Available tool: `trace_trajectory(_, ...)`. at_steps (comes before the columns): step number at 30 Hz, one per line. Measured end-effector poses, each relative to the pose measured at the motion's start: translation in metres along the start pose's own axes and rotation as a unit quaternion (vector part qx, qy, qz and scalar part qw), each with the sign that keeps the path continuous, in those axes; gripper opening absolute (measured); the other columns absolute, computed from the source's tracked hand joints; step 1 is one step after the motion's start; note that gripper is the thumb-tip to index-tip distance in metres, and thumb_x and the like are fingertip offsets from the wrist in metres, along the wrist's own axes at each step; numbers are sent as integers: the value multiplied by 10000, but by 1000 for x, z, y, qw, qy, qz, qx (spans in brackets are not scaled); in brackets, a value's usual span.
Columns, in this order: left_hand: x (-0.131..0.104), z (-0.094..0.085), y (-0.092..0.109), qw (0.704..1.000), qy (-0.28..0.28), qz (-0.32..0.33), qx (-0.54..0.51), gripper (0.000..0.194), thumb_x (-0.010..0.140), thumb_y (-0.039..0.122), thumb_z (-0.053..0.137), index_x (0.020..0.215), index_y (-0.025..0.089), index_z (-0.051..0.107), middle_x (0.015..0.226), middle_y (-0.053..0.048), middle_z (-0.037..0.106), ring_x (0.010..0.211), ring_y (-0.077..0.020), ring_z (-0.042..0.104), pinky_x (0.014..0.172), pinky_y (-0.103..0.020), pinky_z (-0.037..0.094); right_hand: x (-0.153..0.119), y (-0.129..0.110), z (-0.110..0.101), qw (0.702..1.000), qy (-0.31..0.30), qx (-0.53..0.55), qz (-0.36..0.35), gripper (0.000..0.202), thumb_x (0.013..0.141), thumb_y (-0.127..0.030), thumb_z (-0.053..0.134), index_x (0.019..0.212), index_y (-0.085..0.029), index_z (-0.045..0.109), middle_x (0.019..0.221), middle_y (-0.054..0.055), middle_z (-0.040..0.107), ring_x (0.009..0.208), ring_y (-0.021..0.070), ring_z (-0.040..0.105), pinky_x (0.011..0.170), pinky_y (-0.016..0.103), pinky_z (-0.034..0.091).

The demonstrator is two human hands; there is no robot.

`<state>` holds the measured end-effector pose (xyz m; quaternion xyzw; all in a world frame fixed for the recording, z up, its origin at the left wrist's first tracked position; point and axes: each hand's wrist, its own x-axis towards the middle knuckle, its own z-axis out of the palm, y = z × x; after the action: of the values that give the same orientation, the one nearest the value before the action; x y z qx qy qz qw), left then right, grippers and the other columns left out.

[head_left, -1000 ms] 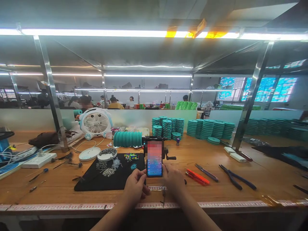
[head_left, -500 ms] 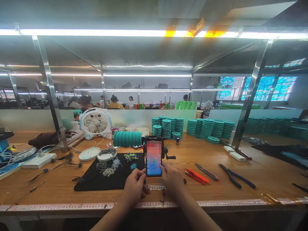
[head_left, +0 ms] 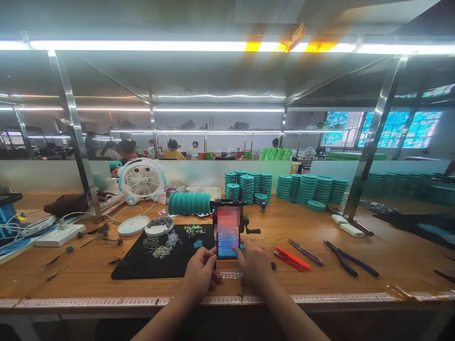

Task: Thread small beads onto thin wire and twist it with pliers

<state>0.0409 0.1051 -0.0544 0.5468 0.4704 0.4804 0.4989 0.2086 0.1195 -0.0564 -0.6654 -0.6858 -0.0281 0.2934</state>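
A smartphone [head_left: 228, 241] with a lit screen, partly pixelated at the top, stands upright before me. My left hand [head_left: 201, 272] is closed at its lower left edge, thumb and forefinger together, the other fingers curled under. My right hand [head_left: 256, 265] is at the lower right edge, its thumb lying over the lower screen; its other fingers are mostly hidden. Behind the phone is a black hand-crank device [head_left: 246, 226], and a row of teal spools [head_left: 189, 204] extends from its left side. A black mat [head_left: 142, 265] lies to the left, carrying small piles of colored beads [head_left: 195, 230] and metal bits [head_left: 161, 252].
Stacks of teal spools [head_left: 307, 189] stand at the back. Orange-handled cutters [head_left: 292, 259], a slim knife-like tool [head_left: 305, 252] and dark pliers [head_left: 350, 259] lie on the right. A white fan [head_left: 142, 181] and a round dish [head_left: 159, 227] are on the left. People sit beyond the partition.
My right thumb has moved inward from the phone's right edge onto the lower screen. My left hand and the phone keep nearly the same place. The camera view has shifted slightly.
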Motion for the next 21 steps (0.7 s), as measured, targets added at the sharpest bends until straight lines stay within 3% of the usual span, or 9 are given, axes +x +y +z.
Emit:
trace_trajectory(7,1,-2,-4,1000,1,6,6,342,752,511,555,695,207,408,946,-133,725,362,-107,588,286,-184,349,0,-2,0,1000,-9,-15,-1,277,875,-387,538,1035,-162,559,818,78,706,788,255,660,644,288,394)
trace_trajectory(12,2,-2,-5,1000,-6,9,9,318,763,487,546,704,203,418,1100,-146,682,381,-96,599,290,-182,368,-1,-5,1,999,-9,-35,7,261,869,-398,548,953,-151,561,791,98,711,748,269,670,621,297,393)
trace_trajectory(21,0,-2,-3,1000,-5,14,10,285,783,444,538,711,196,419,1154,-169,653,387,-97,604,291,-184,379,0,-10,2,998,-7,-56,24,306,848,-436,576,947,-147,553,791,104,713,740,289,677,600,306,400)
